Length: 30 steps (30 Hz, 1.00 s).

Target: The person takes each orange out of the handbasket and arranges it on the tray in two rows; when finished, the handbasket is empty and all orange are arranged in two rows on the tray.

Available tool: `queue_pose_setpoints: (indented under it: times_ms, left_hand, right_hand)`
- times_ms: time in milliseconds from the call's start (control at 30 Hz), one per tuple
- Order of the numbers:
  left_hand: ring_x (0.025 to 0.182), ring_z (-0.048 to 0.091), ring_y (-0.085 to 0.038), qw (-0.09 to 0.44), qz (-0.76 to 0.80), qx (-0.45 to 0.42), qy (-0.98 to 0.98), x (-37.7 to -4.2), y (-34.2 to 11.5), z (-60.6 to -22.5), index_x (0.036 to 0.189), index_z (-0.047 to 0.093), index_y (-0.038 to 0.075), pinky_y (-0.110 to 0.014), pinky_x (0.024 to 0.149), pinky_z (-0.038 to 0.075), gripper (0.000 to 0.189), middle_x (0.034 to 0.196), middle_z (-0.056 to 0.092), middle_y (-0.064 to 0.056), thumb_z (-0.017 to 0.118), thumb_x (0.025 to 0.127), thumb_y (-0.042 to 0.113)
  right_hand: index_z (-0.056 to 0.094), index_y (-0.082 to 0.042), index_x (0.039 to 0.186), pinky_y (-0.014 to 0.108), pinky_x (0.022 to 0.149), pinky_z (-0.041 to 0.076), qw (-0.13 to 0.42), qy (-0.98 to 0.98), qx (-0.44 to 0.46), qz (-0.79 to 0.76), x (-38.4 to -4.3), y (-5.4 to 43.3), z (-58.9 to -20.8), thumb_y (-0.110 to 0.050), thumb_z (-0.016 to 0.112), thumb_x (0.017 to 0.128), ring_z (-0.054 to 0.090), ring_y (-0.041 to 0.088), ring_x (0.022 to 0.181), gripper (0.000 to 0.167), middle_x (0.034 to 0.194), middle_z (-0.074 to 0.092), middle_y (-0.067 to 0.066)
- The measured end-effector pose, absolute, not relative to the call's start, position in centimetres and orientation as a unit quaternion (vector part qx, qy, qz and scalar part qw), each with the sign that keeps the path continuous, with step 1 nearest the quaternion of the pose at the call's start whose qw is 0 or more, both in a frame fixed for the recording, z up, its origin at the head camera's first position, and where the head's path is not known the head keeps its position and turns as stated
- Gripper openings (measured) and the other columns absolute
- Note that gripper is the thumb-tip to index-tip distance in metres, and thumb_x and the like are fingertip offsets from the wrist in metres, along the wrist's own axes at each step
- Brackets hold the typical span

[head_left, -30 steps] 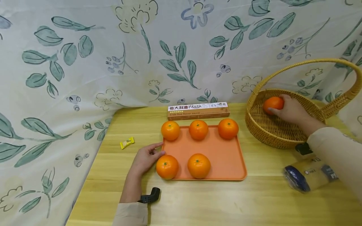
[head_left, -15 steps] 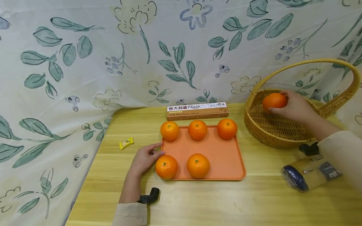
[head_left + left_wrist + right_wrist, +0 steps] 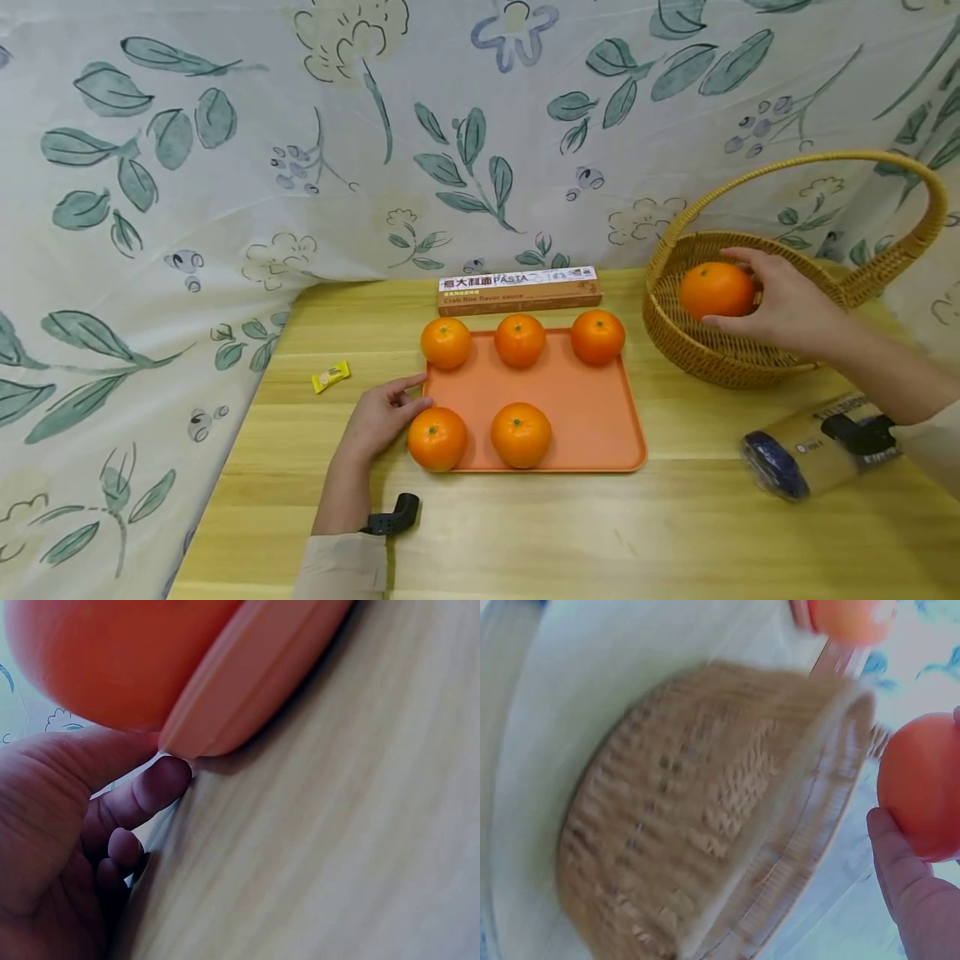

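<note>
My right hand (image 3: 795, 304) grips an orange (image 3: 717, 290) between thumb and fingers, over the wicker basket (image 3: 678, 354). In the right wrist view the held orange (image 3: 922, 784) shows beyond the basket's rim. At the left side of the orange-coloured tray (image 3: 585, 417), my left hand (image 3: 378, 421) pinches the edge, thumb on the rim and a fingertip under it in the left wrist view. Three oranges line the tray's far side, among them a middle orange (image 3: 520, 340). Two more sit along its near side, one a near-left orange (image 3: 438, 439) close to my left thumb.
A pasta box (image 3: 519, 292) lies behind the tray against the floral cloth (image 3: 337, 192). To the left is a small yellow wrapped candy (image 3: 331, 377). A clear bag with a blue end (image 3: 780, 467) lies below the basket, partly under my right wrist. The basket's tall handle (image 3: 810, 158) arches up.
My right hand has lifted the orange up from inside the basket, toward the camera and slightly left. My left hand stays at the tray's edge. The view has shifted a little.
</note>
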State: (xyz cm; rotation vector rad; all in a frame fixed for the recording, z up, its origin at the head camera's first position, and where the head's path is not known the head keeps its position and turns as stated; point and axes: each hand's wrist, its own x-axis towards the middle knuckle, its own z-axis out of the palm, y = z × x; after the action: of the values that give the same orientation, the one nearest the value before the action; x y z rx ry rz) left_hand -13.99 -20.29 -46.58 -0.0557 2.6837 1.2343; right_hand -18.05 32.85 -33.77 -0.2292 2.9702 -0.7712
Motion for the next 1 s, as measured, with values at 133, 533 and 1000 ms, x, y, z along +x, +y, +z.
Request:
queue_pose_setpoints:
  times_ms: [133, 533, 1000]
  left_hand:
    - [0.074, 0.053, -0.016, 0.089, 0.414, -0.016, 0.906, -14.1, -20.3, -46.4, 0.134, 0.069, 0.026, -0.028, 0.068, 0.041, 0.047, 0.086, 0.066, -0.001, 0.078, 0.09, 0.039]
    - [0.069, 0.051, -0.016, 0.089, 0.417, -0.015, 0.904, -13.8, -20.3, -46.4, 0.133, 0.07, 0.027, -0.027, 0.064, 0.038, 0.046, 0.078, 0.062, 0.0, 0.079, 0.09, 0.039]
    - [0.072, 0.052, -0.016, 0.09, 0.422, -0.024, 0.902, -13.9, -20.3, -46.6, 0.133, 0.071, 0.027, -0.027, 0.065, 0.04, 0.046, 0.081, 0.064, -0.001, 0.08, 0.089, 0.037]
  right_hand:
    - [0.033, -0.002, 0.155, 0.055, 0.081, 0.051, 0.046, 0.961, -0.09, -0.259, -16.5, 31.2, -33.3, -0.036, 0.088, 0.081, 0.045, 0.049, 0.116, 0.098, 0.141, 0.032, 0.037]
    - [0.047, -0.013, 0.144, 0.041, 0.084, 0.057, 0.063, 0.94, -0.182, -0.281, -12.6, 26.9, -34.0, -0.042, 0.092, 0.075, 0.064, 0.034, 0.114, 0.087, 0.131, 0.062, 0.014]
    - [0.051, -0.021, 0.14, 0.035, 0.091, 0.057, 0.085, 0.912, -0.235, -0.324, -10.2, 24.7, -37.4, -0.041, 0.093, 0.073, 0.068, 0.027, 0.115, 0.082, 0.128, 0.067, -0.002]
